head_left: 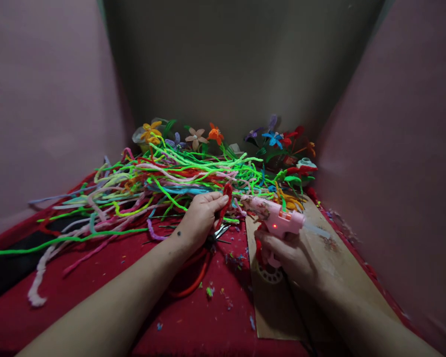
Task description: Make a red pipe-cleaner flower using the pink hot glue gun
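Note:
Pinched in the fingers of my left hand (202,218) is a looped piece of red pipe cleaner (227,192), held upright near the middle. My right hand (293,258) grips a pink hot glue gun (277,218) whose small red light is on. Its stained nozzle points left at the red piece, with a small gap between. A clear glue stick (315,230) sticks out of the gun's back end. Below my left hand lie pliers (219,233) with metal jaws and red handles, partly hidden by the hand.
A large heap of coloured pipe cleaners (163,178) spreads across the red cloth (134,292). Behind it stand fuzzy flowers, including a blue one (273,139) and an orange one (215,134). Cardboard (278,317) lies under my right hand. Pink walls (405,148) rise on both sides.

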Demonstrator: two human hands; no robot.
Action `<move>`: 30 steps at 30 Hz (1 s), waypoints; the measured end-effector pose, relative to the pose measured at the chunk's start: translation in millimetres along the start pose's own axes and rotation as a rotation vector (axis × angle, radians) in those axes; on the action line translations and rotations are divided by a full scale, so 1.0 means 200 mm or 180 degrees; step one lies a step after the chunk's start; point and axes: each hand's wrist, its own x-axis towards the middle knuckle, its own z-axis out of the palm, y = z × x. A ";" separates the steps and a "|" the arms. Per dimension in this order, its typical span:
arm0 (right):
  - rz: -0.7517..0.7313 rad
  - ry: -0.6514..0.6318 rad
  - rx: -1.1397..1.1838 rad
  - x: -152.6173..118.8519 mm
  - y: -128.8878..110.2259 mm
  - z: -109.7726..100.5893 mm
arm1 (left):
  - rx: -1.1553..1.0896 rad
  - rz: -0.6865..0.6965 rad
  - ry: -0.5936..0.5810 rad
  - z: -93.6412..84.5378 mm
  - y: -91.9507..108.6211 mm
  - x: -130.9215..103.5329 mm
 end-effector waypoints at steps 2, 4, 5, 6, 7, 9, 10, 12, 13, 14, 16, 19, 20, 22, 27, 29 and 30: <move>0.0040 0.0039 0.0062 0.00 0.03 0.01 | -0.0011 0.0003 -0.0049 0.00 -0.01 0.00; 0.0036 0.0076 0.0089 0.00 0.04 0.01 | 0.0002 0.0008 -0.0075 -0.01 -0.01 0.01; 0.0026 0.0084 0.0099 0.00 0.05 0.02 | 0.0004 0.0004 -0.0078 -0.01 -0.01 0.01; 0.0019 0.0083 0.0116 0.00 0.05 0.02 | -0.0002 -0.0002 -0.0071 -0.01 -0.01 0.01; 0.0018 0.0071 0.0136 0.00 0.05 0.01 | -0.0012 -0.0009 -0.0063 -0.01 -0.01 0.01; 0.0028 0.0023 0.0168 0.00 0.04 0.01 | -0.0034 -0.0020 -0.0039 -0.01 -0.01 0.00; 0.0033 -0.0005 0.0170 0.00 0.04 0.01 | -0.0037 -0.0019 -0.0026 0.00 -0.01 0.00; 0.0040 -0.0028 0.0146 0.00 0.03 0.01 | -0.0018 -0.0010 -0.0005 0.00 0.00 0.00; 0.0034 -0.0047 0.0129 0.00 0.03 0.01 | 0.0000 0.0002 -0.0008 0.00 0.00 0.00; 0.0018 -0.0054 0.0115 0.00 0.02 0.01 | 0.0018 0.0016 -0.0010 0.00 0.00 0.00; -0.0035 -0.0032 0.0088 0.00 0.00 0.00 | 0.0046 0.0019 -0.0005 0.00 0.00 0.00; -0.0074 -0.0022 0.0068 0.00 -0.03 -0.01 | 0.0061 0.0020 0.0028 0.00 0.00 0.00; -0.0049 -0.0017 0.0104 0.00 -0.02 -0.01 | 0.0060 0.0023 0.0028 0.00 0.00 0.00; 0.0057 -0.0067 0.0267 -0.01 -0.01 0.00 | 0.0053 0.0032 0.0023 0.00 0.00 -0.01; 0.0304 -0.0241 0.0270 -0.01 0.03 0.01 | -0.0026 0.0006 0.0051 0.00 0.00 -0.01; 0.0127 -0.0160 0.0161 -0.01 0.01 0.00 | -0.0058 0.0002 0.0065 0.00 0.00 -0.01; 0.0007 -0.0100 0.0101 0.00 -0.01 -0.01 | -0.0067 0.0000 0.0062 0.00 0.00 -0.01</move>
